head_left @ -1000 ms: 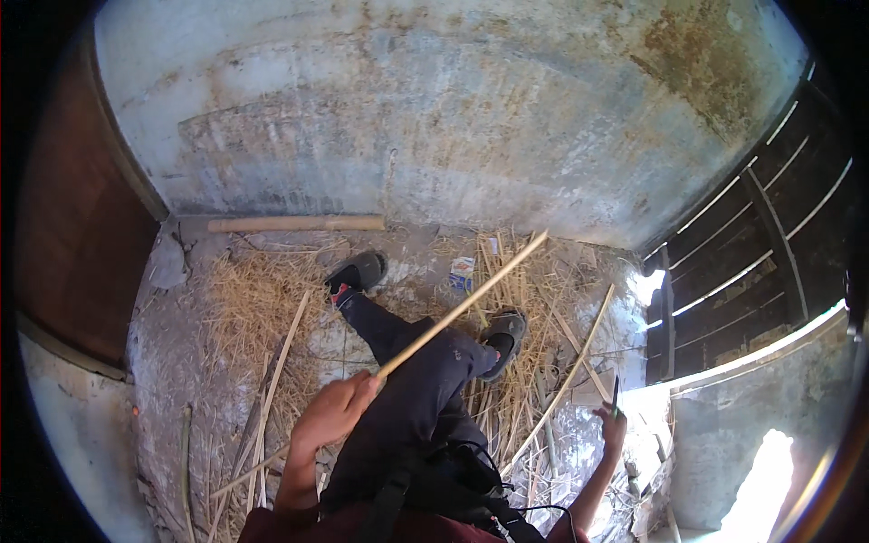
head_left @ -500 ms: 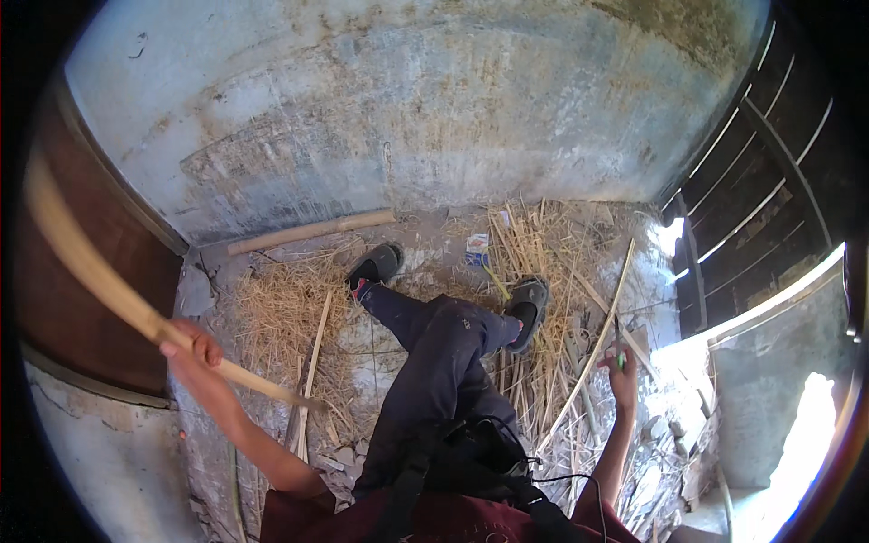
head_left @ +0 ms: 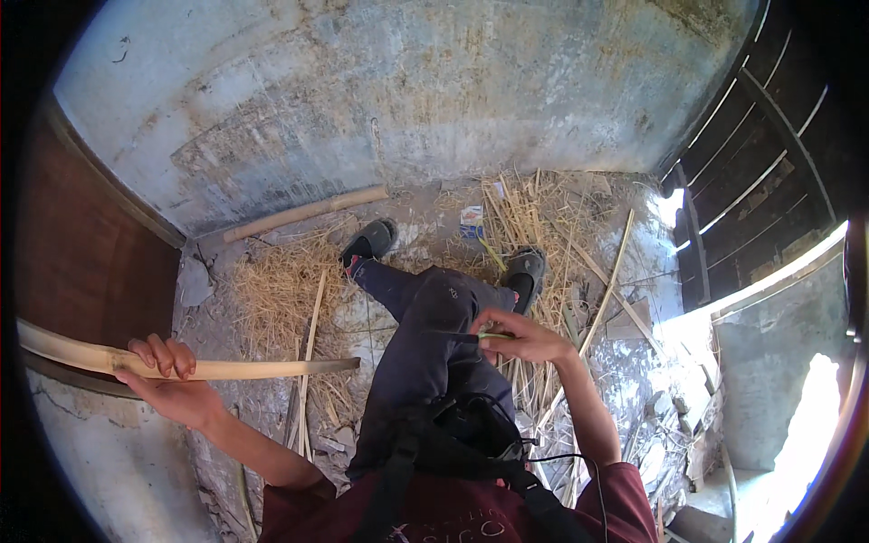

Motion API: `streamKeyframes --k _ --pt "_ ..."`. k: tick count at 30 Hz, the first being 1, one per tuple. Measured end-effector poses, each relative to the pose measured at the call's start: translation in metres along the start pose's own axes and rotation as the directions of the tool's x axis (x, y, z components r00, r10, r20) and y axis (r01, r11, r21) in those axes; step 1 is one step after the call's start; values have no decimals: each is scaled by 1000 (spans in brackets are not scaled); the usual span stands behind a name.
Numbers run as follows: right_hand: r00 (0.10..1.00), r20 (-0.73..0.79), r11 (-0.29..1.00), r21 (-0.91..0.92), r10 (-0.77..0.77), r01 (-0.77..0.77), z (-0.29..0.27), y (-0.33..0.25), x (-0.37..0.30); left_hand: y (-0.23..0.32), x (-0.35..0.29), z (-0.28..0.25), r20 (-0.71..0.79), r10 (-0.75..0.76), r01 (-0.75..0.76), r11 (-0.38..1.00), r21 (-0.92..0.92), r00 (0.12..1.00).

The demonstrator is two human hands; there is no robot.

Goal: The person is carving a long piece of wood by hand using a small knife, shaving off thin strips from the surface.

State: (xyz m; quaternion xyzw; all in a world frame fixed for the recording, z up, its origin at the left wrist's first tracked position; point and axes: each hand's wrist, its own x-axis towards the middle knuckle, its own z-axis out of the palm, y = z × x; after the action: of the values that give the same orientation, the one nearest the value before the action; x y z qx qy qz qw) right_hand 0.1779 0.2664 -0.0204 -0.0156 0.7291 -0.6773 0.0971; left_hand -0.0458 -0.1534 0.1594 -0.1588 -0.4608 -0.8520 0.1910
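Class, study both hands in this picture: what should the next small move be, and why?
Probably ease the left hand rightward, bringing the pale strip nearer what looks like a green-handled knife: the right hand holds it pointing left, and a gap separates its tip from the strip's dark end.

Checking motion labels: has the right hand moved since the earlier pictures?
Yes, leftward: the right hand was right of the long bamboo strip lying on the floor, and now appears left of it.
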Motion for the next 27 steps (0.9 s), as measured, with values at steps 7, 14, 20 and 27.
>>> streamKeyframes --k 7,14,20,27 --pt "370 -885 768 -439 -282 -466 -37 -4 -3 15 4 -23 5 130 -128 984 -121 992" --pt "433 -881 961 -256 -188 -104 -37 -11 -55 4 23 -52 61 258 -206 874 -440 964" --pt "612 -790 979 155 41 134 -30 -16 -54 -66 21 -24 61 88 -31 784 -620 994" --pt "516 -849 980 -15 -118 200 -7 -33 -12 -135 -2 1 79 -136 152 696 -702 988"
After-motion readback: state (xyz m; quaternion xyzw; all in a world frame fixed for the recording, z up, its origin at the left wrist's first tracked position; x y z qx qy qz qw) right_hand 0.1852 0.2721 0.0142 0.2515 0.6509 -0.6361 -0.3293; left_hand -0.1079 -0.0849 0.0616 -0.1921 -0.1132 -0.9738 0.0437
